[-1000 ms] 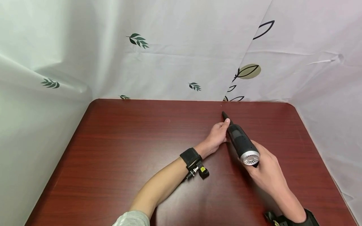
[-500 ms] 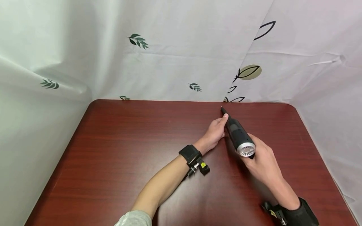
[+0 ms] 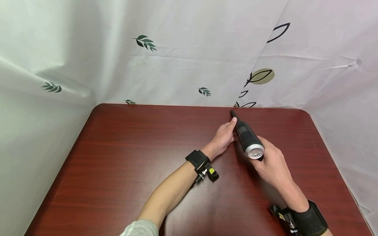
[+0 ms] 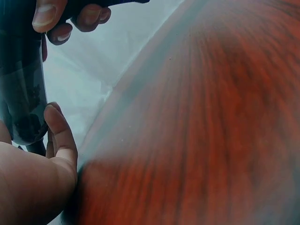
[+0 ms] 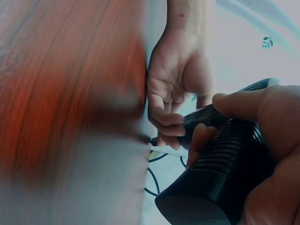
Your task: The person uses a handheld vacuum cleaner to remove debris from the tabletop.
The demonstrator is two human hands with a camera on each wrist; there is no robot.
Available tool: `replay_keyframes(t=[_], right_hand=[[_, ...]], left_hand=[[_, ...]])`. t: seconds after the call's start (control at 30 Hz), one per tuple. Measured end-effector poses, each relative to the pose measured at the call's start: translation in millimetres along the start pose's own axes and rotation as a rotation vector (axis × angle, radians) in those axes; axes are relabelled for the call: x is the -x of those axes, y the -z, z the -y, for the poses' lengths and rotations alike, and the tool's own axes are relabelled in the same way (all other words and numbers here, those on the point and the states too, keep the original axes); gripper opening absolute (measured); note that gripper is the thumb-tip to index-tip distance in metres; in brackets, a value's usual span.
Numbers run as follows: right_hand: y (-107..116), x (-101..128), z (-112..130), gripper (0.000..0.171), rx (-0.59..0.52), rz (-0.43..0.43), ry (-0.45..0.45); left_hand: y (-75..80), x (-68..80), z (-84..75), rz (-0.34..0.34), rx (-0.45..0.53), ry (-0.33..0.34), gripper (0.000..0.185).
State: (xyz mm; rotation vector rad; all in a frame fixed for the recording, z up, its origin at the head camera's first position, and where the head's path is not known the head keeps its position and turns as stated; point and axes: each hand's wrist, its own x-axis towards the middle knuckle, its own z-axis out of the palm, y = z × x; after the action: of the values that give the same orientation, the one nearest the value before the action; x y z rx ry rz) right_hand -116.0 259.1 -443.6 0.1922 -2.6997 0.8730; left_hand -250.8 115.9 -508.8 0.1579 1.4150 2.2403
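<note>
Right hand: my right hand (image 3: 270,164) sits right of centre in the head view, fingers wrapped round the grip of the handheld vacuum (image 3: 247,140); in the right wrist view my curled fingers (image 5: 269,115) close over its ribbed black body.
Left hand: my left hand (image 3: 223,137) lies just left of the vacuum, near the middle of the head view, heel on the table, fingers loosely bent alongside the front of the tool with the fingertips touching it; it steadies more than clamps.
Vacuum: black, with a silver vented rear cap facing the camera, tilted so that its thin nozzle (image 3: 233,114) points to the far edge of the table, upper centre-right of the head view. The tip is down near the wood; whether it touches I cannot tell.
Table: dark red wood-grain table (image 3: 124,157) filling the lower half of the head view.
Backdrop: white curtain (image 3: 183,59) with leaf prints behind and on both sides.
Wrists: a black strap (image 3: 197,159) on my left wrist, another at the lower right corner (image 3: 310,218).
</note>
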Motion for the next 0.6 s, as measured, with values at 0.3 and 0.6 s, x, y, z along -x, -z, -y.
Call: replay_keyframes(t=[0.3,0.6], right_hand=[[-5,-1,-3,0.055,-0.008,-0.013,-0.013],[-5,15,-7,0.066,0.008,-0.077,0.031]], left_hand=[[-3.0,-1.2,1.9,0.008,0.013,0.003,0.057],[-6.6,0.1,3.6,0.056,0.038,-0.012,0.046]])
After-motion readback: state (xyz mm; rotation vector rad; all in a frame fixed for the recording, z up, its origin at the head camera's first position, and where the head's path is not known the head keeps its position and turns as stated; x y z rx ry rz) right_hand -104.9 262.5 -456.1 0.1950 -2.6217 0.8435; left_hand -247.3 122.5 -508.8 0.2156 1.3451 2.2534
